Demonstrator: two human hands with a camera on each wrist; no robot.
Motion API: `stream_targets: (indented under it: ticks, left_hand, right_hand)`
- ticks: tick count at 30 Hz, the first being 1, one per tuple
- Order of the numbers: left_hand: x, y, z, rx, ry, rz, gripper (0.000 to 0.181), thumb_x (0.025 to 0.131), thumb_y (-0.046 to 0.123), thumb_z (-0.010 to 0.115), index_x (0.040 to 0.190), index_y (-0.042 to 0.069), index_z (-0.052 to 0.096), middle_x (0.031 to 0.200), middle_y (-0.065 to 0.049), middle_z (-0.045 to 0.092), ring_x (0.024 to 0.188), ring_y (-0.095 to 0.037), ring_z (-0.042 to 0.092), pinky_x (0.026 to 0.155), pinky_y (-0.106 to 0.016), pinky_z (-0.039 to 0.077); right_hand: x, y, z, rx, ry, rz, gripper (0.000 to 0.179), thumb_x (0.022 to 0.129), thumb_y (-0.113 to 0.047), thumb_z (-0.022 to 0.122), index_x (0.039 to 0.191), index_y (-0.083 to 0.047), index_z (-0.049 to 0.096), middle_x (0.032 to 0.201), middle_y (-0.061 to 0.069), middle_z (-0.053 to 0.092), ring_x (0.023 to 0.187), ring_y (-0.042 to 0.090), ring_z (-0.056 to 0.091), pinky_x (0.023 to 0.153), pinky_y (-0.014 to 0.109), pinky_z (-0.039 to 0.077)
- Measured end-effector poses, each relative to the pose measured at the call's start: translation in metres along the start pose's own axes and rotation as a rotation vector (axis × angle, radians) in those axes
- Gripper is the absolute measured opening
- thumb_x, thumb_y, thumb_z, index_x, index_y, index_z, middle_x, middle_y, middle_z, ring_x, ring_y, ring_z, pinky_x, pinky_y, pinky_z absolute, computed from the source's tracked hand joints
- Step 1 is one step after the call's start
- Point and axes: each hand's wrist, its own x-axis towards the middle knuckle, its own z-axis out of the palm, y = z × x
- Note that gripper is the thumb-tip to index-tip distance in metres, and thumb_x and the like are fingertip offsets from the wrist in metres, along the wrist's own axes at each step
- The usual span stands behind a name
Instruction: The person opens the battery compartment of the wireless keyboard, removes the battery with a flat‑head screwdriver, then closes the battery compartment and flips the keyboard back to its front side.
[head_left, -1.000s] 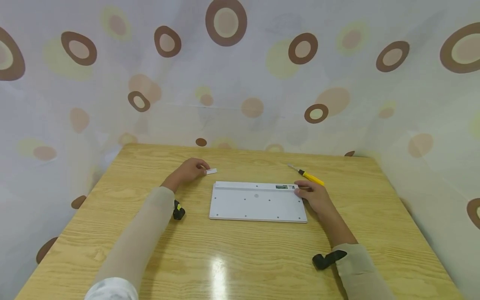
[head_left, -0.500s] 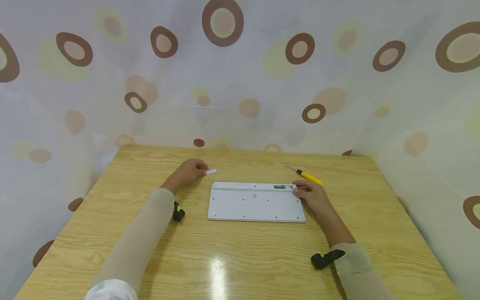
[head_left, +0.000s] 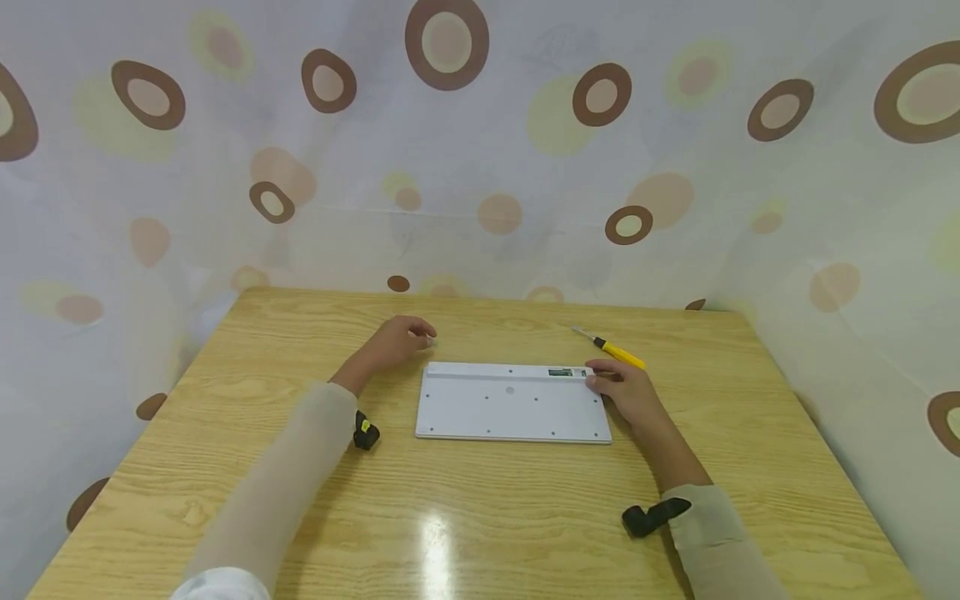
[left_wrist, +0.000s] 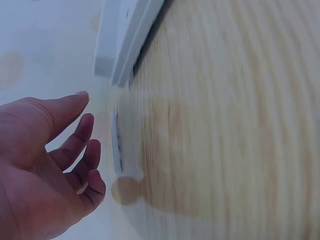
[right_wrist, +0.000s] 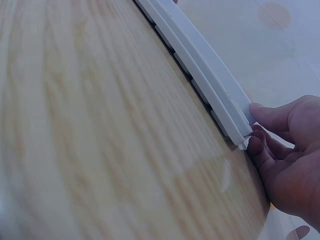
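A white keyboard lies face down on the wooden table, its underside dotted with small screws. Near its far right corner, a battery compartment is uncovered, with something green inside. My right hand holds that corner; the right wrist view shows the thumb on the top edge and fingers at the end. Beyond the far left corner is my left hand, fingers loosely bent. In the left wrist view a small white battery cover lies on the table just past the fingertips, apart from them; in the head view the hand mostly hides it.
A screwdriver with a yellow handle lies behind the keyboard's right end, close to my right hand. The wooden table reaches back to a patterned cloth that hangs along the back and sides.
My left hand has moved a little to the right, over the battery cover whose end stuck out beside its fingers before. The right hand stays at the keyboard's corner.
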Motion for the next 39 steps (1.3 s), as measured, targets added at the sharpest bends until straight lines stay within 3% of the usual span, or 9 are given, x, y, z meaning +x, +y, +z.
stream_targets:
  ticks: [8,15,21,28,39]
  left_hand:
    - [0.009,0.022,0.021,-0.020,-0.038,0.050,0.026,0.103,0.020,0.059,0.123,0.008,0.070,0.116,-0.008,0.066,0.096,-0.022,0.057,0.083,-0.036,0.048]
    - [0.016,0.045,0.041,-0.038,-0.063,0.094,0.025,0.101,0.018,0.062,0.122,0.008,0.071,0.115,-0.006,0.068,0.103,-0.021,0.059,0.092,-0.039,0.049]
    - [0.026,0.062,0.065,-0.066,-0.082,0.089,0.023,0.100,0.019,0.063,0.121,0.011,0.071,0.113,-0.003,0.068,0.099,-0.018,0.058,0.089,-0.035,0.048]
    - [0.034,0.080,0.085,-0.096,-0.151,0.108,0.025,0.100,0.020,0.065,0.123,0.011,0.070,0.114,-0.002,0.067,0.100,-0.017,0.057,0.087,-0.032,0.048]
    - [0.047,0.094,0.108,-0.071,-0.204,0.105,0.024,0.099,0.023,0.067,0.121,0.014,0.070,0.112,0.000,0.068,0.100,-0.014,0.059,0.089,-0.032,0.048]
  right_hand:
    - [0.001,0.000,0.001,0.017,0.008,0.018,0.040,0.099,-0.021,0.066,0.138,-0.011,0.061,0.138,0.018,0.058,0.126,0.033,0.052,0.116,0.048,0.033]
    - [0.001,-0.002,0.001,0.011,0.014,0.026,0.040,0.099,-0.020,0.066,0.138,-0.011,0.062,0.138,0.016,0.058,0.122,0.031,0.053,0.112,0.046,0.036]
    - [0.000,-0.003,0.001,0.013,0.016,0.025,0.040,0.099,-0.019,0.066,0.137,-0.011,0.062,0.137,0.017,0.059,0.122,0.032,0.053,0.112,0.045,0.035]
    - [-0.003,-0.005,0.000,0.014,0.010,0.030,0.040,0.100,-0.020,0.065,0.138,-0.012,0.061,0.138,0.017,0.058,0.123,0.032,0.053,0.114,0.046,0.036]
    - [-0.001,-0.003,0.000,0.002,0.003,0.015,0.039,0.100,-0.021,0.065,0.138,-0.012,0.062,0.134,0.017,0.060,0.118,0.030,0.054,0.108,0.043,0.040]
